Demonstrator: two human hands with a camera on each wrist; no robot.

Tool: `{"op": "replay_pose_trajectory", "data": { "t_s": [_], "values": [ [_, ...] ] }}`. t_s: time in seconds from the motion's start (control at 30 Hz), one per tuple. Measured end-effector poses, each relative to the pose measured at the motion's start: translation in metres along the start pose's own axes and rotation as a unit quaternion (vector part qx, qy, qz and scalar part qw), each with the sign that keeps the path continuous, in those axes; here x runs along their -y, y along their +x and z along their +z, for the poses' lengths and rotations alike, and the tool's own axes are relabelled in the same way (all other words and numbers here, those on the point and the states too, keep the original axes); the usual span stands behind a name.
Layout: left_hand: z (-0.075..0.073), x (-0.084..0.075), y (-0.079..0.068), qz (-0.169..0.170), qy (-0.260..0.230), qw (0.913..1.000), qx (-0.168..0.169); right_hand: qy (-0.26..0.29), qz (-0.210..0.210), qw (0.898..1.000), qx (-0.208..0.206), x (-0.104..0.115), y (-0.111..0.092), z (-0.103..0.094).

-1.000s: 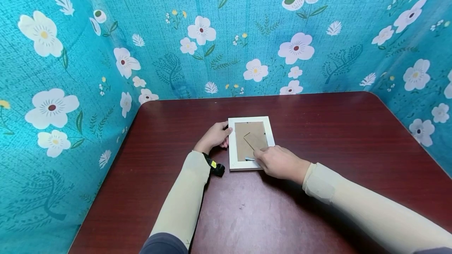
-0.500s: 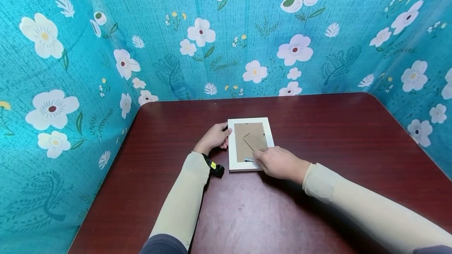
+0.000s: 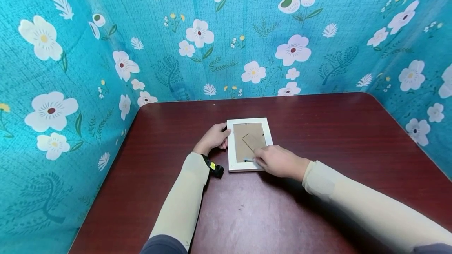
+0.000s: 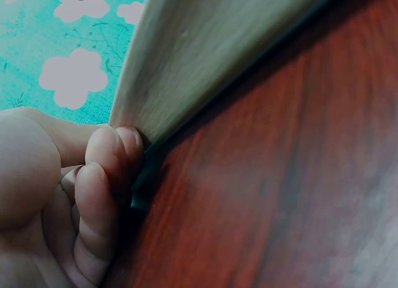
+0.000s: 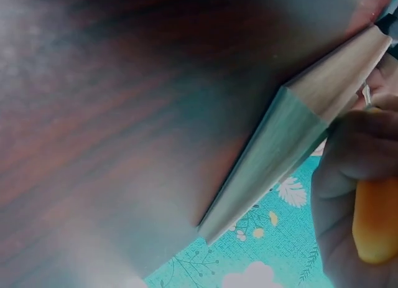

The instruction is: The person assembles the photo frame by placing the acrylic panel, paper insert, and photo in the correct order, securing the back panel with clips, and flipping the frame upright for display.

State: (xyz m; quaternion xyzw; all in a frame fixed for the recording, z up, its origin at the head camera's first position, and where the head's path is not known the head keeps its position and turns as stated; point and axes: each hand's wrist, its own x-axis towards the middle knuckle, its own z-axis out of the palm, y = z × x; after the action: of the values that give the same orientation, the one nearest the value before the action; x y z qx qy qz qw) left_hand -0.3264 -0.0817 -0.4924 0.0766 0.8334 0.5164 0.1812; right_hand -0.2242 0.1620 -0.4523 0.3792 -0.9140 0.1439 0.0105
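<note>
A white picture frame [image 3: 231, 148] lies back side up on the table, its brown backing board [image 3: 243, 128] showing a thin angled line. My left hand [image 3: 213, 136] grips the frame's left edge, thumb on top; in the left wrist view the curled fingers meet the frame's side. Over the lower right corner, my right hand [image 3: 282, 162] holds an orange-handled tool [image 5: 376, 222] with a thin metal tip [image 3: 248, 160]. That tip lies at the bottom edge of the backing, close to the white border. Most of the tool is hidden by the fingers, so its exact kind is unclear.
The dark red wooden table [image 3: 318, 128] has a rounded far corner on each side. Blue flowered cloth [image 3: 219, 69] hangs behind it and at both sides. A black strap device [image 3: 215, 169] sits at my left wrist.
The whole view has shifted slightly. Both hands stay at the frame, and the tool's tip looks turned a little against the lower edge of the backing.
</note>
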Motion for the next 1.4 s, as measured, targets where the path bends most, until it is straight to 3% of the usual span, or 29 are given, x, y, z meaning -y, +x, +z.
{"op": "replay_pose_trajectory", "data": {
  "t_s": [0.37, 0.93, 1.4],
  "values": [
    [0.0, 0.0, -0.001, 0.002, -0.001, 1.0, -0.002, 0.026, 0.033, 0.998, 0.039, 0.002, 0.007, -0.003],
    [0.001, -0.001, -0.002, 0.008, -0.004, 0.9999, -0.007, -0.001, 0.005, 1.0, -0.014, -0.001, 0.015, 0.001],
    [-0.001, -0.001, -0.002, 0.003, 0.0, 1.0, -0.002, 0.004, 0.075, 0.997, -0.021, -0.001, 0.026, 0.003]
  ]
}}
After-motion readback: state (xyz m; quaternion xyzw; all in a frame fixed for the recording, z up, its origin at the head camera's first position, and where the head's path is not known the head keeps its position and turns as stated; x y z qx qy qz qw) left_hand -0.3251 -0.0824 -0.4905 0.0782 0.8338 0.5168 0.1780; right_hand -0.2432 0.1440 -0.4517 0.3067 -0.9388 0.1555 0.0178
